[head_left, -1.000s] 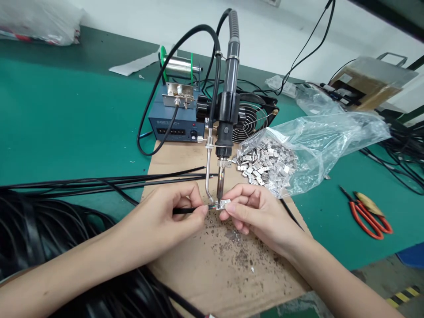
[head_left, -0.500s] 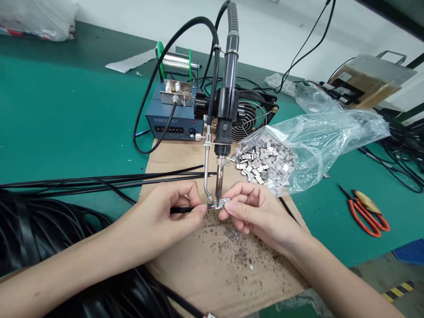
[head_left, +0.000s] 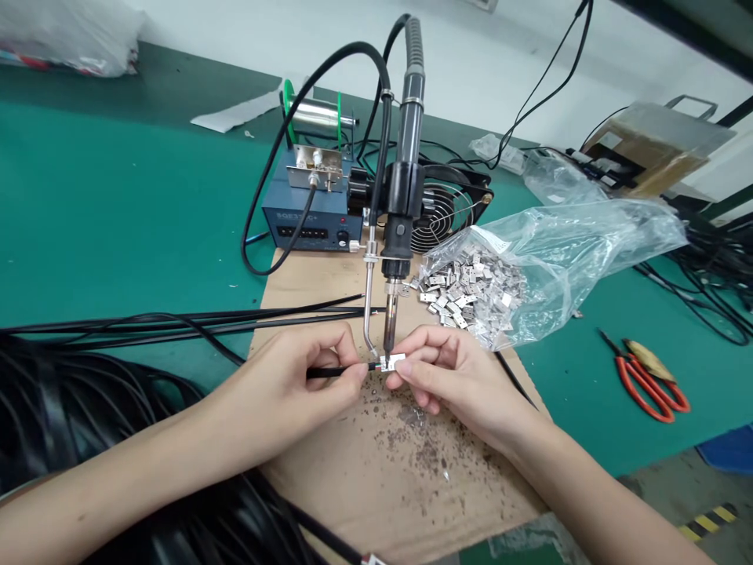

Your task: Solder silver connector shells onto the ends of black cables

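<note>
Between thumb and fingers, my left hand [head_left: 314, 373] pinches a black cable [head_left: 329, 372] whose stripped wires point right. My right hand [head_left: 435, 369] grips a small silver USB connector [head_left: 394, 362] by its right end. The wire ends meet the connector's left end. Directly above, the tip of a mounted soldering iron [head_left: 391, 318] reaches down to that junction; exact contact is too small to tell. Just left of the iron, a thin bent metal feed tube [head_left: 368, 306] ends close to the wires.
Brown cardboard [head_left: 376, 502] lies beneath, specked with residue. Behind stand a blue solder station [head_left: 311, 216], a solder spool [head_left: 314, 115] and a fan [head_left: 441, 216]. A clear bag [head_left: 565, 259] holds connectors [head_left: 464, 286]. Red-handled cutters [head_left: 647, 384] lie right; coiled black cables [head_left: 52, 424] left.
The view has shifted slightly. The connector now looks brighter and a little further left in my right hand's fingers; both hands keep nearly the same pose.
</note>
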`<state>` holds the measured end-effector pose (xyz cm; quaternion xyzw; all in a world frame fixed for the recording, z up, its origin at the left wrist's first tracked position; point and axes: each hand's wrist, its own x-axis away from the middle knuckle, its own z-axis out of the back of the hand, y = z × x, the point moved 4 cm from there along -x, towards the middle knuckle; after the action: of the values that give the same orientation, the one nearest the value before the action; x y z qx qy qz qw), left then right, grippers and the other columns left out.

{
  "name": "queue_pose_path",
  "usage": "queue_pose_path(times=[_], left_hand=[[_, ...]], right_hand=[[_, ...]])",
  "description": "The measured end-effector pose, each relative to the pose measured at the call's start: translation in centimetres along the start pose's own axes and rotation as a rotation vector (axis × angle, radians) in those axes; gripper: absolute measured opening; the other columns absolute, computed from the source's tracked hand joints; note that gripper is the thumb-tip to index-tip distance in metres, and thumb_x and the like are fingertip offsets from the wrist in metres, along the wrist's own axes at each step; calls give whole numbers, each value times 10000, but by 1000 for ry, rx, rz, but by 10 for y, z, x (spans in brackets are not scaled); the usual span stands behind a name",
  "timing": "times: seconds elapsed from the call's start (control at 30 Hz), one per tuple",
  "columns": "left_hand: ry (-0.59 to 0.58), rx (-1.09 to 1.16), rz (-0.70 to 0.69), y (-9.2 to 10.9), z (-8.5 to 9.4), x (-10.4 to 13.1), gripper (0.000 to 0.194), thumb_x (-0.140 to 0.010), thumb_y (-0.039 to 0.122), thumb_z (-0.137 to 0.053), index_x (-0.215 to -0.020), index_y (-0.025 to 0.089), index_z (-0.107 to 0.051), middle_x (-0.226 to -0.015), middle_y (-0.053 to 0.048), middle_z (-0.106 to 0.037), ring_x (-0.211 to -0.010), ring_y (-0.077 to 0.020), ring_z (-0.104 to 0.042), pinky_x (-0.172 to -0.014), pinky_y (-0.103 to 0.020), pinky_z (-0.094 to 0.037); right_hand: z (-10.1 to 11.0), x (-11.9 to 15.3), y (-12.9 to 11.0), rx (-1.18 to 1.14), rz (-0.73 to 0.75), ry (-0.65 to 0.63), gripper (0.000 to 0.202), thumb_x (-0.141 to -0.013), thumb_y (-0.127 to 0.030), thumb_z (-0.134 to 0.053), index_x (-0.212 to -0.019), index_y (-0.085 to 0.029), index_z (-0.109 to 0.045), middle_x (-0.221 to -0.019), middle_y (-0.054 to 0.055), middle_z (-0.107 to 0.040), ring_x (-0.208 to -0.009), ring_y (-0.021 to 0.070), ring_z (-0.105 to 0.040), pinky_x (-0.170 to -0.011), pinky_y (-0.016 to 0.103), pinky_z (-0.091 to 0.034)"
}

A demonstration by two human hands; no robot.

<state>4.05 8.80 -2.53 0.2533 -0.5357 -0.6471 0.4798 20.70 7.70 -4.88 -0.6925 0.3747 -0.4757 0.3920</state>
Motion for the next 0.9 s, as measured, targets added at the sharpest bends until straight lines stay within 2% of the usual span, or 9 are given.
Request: queue_pose_path(times=[0.37, 0.53, 0.7, 0.9], left_hand=[[38, 46, -17, 0, 0, 0, 183, -779, 264, -568, -612, 196, -538, -572, 84, -475, -543, -77, -409, -517, -158, -363], [-24, 71, -78, -2, -1, -3, 170, -758, 246, -590, -604, 192, -542, -556, 81, -483, -519, -72, -407, -469, -138, -348], [53, 73, -33, -1, -1, 1, 186, -771, 260, -574, -601, 195, -539, -574, 76, -486, -539, -77, -426, -500, -158, -373], [51, 48, -50, 3, -1, 2, 192, -777, 260, -567, -598, 200, -533, -569, 77, -482, -534, -79, -417, -504, -164, -371]], right_hand=[[0, 1, 0, -20, -1, -26, 143, -681, -217, -835, -746, -182, -712, -645, 12, -745, -410, 54, -471, -368, 169, -319], [0, 2, -1, -31, -8, -46, 125, -710, -244, -820, -748, -187, -716, -643, 13, -742, -404, 57, -460, -364, 181, -308], [1, 1, 0, -22, -2, -44, 132, -710, -251, -821, -746, -185, -712, -640, 13, -741, -404, 57, -462, -366, 178, -311], [0, 2, -1, -18, -8, -28, 131, -707, -242, -820, -737, -178, -709, -643, 17, -742, -404, 54, -465, -368, 174, -313]])
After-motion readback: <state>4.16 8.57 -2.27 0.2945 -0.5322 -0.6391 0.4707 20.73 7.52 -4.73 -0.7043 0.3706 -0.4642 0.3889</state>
